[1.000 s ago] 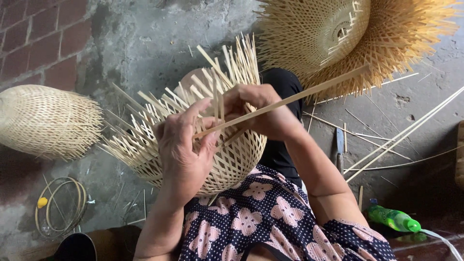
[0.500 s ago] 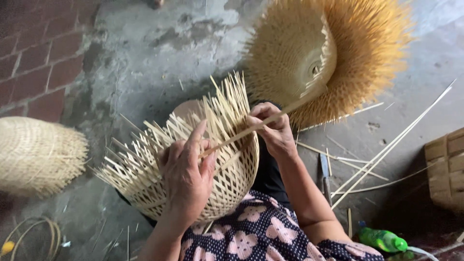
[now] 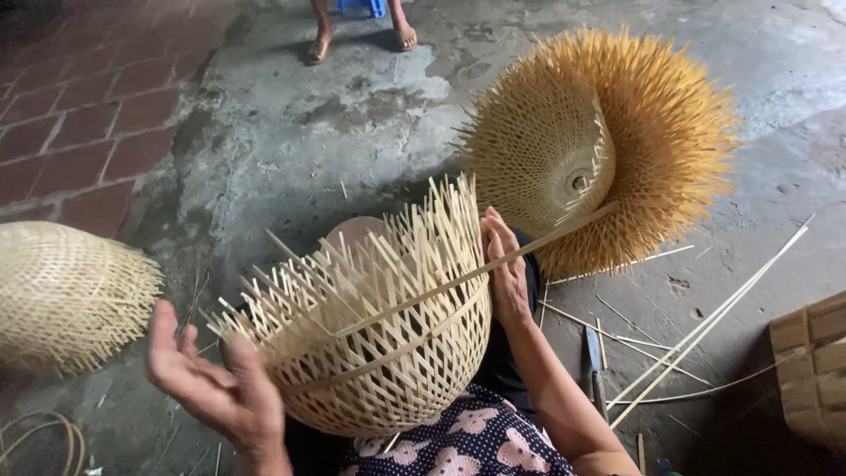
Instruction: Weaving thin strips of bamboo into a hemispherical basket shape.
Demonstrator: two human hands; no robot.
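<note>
A half-woven bamboo basket [image 3: 388,370] rests on my lap, its loose upright slats fanning out at the rim. A long flat bamboo strip [image 3: 546,242] runs across its side and sticks out to the right. My right hand [image 3: 508,273] presses against the basket's right rim, with its fingers on the strip where it leaves the weave. My left hand [image 3: 211,388] hovers just off the basket's lower left edge, palm up, fingers spread, holding nothing.
A large unfinished basket [image 3: 608,141] with splayed slats lies ahead on the concrete. A woven basket [image 3: 62,295] sits at the left by the brick paving [image 3: 79,115]. Loose strips [image 3: 705,326], a knife [image 3: 595,353], a wooden crate [image 3: 815,361], another person's feet [image 3: 361,35].
My left hand has come off the basket and opened. The basket has turned so its slats point up and right. My right hand stays at the rim with the strip.
</note>
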